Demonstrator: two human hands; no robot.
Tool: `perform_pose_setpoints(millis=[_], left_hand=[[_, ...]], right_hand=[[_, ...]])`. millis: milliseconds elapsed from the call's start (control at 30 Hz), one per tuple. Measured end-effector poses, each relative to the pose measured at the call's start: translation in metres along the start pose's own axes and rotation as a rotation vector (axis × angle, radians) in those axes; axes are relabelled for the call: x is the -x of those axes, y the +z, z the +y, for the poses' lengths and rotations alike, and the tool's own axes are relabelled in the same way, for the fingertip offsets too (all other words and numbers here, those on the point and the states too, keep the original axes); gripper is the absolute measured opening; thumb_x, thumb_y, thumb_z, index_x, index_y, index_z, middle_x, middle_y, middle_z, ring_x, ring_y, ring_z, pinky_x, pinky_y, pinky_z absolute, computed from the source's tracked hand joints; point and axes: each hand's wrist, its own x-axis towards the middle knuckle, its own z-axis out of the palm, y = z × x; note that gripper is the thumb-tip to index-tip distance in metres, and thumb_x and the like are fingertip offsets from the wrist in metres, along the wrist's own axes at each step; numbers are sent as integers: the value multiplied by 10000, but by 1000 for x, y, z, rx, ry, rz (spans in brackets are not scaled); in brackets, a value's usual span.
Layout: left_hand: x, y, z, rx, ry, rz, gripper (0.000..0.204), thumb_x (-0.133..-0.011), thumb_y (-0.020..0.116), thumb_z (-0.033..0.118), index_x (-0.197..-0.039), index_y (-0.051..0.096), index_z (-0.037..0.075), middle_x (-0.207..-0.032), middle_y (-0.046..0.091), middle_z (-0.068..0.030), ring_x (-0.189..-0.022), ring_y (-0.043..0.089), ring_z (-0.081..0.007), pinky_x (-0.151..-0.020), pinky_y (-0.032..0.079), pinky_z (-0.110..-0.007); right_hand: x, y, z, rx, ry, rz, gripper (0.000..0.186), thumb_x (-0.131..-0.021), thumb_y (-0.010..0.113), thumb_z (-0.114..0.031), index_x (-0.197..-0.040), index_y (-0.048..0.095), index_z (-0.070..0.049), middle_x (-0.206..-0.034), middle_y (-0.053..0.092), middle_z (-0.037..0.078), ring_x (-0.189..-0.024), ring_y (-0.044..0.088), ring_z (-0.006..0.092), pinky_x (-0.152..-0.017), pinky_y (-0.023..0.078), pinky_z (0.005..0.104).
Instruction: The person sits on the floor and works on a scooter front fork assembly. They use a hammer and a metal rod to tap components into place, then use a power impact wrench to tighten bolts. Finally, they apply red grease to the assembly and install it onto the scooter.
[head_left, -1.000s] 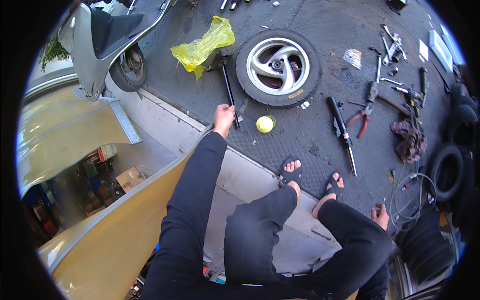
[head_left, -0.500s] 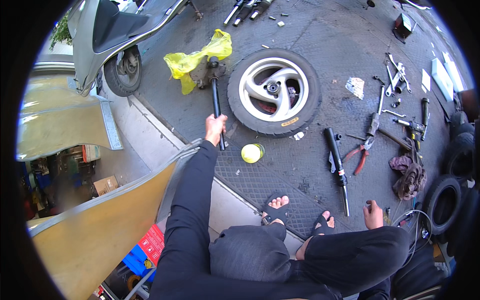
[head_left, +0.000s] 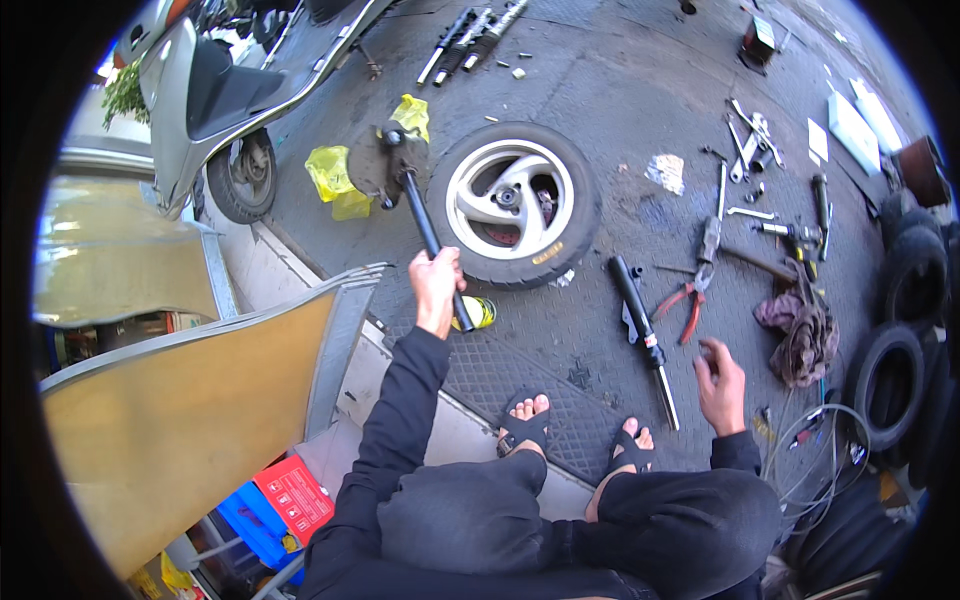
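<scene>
My left hand [head_left: 435, 285] is wrapped round a long black bar [head_left: 421, 215] with a T-shaped head, held slanting over the floor left of a wheel [head_left: 510, 200] with a black tyre and silver spokes. Behind the head shows a dark, roughly round piece [head_left: 366, 165]; whether it joins the bar I cannot tell. A yellow plastic bag [head_left: 335, 180] shows around it. The bar's lower end partly covers a yellow-green can [head_left: 483, 312]. My right hand [head_left: 722, 388] hovers by my right knee, fingers loosely bent and apart, holding nothing. Nearest to it lies a black fork leg [head_left: 640, 320] with a silver tube.
Red-handled pliers [head_left: 690, 300], a hammer [head_left: 757, 262], several wrenches [head_left: 750, 145] and a dark rag [head_left: 800, 335] lie on the right. Loose tyres [head_left: 888, 385] stand at the far right. A scooter [head_left: 235, 95] is at the upper left, above a yellowish curved panel [head_left: 190, 420].
My left hand has raised and tilted the bar, its head moving left across the bag. My right hand has come forward from beside the knee. The view has shifted slightly.
</scene>
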Motion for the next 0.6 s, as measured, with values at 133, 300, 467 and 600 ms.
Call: perform_pose_setpoints(millis=[133, 300, 467, 600], left_hand=[[50, -4, 35, -185, 177, -88, 118, -955, 701, 63, -954, 586, 37, -653, 552, 12, -447, 511, -97, -399, 408, -285], [122, -6, 73, -386, 211, -370, 104, -961, 707, 72, -983, 617, 26, -656, 572, 12, -430, 498, -78, -409, 385, -277], [178, 23, 64, -572, 220, -609, 146, -917, 761, 55, -942, 631, -8, -732, 582, 28, -658, 507, -55, -578, 406, -266], [213, 45, 47, -597, 210, -774, 158, -910, 761, 40, -1008, 655, -25, -735, 560, 27, -684, 477, -48, -585, 401, -268]], right_hand=[[-26, 11, -62, -161, -188, 8, 314, -972, 687, -15, -1285, 667, -12, -915, 702, 129, -807, 714, 207, -764, 580, 350], [-50, 24, -129, -8, -459, 82, 552, -930, 709, -7, -1471, 622, -72, -959, 699, 118, -848, 702, 266, -801, 572, 367], [-56, 13, -136, 282, -488, 293, 683, -885, 736, -48, -1543, 558, -88, -833, 584, 88, -769, 635, 264, -706, 533, 396], [-46, -6, -112, 373, -442, 445, 698, -875, 734, -36, -1547, 548, -57, -829, 595, 88, -723, 630, 259, -665, 538, 381]])
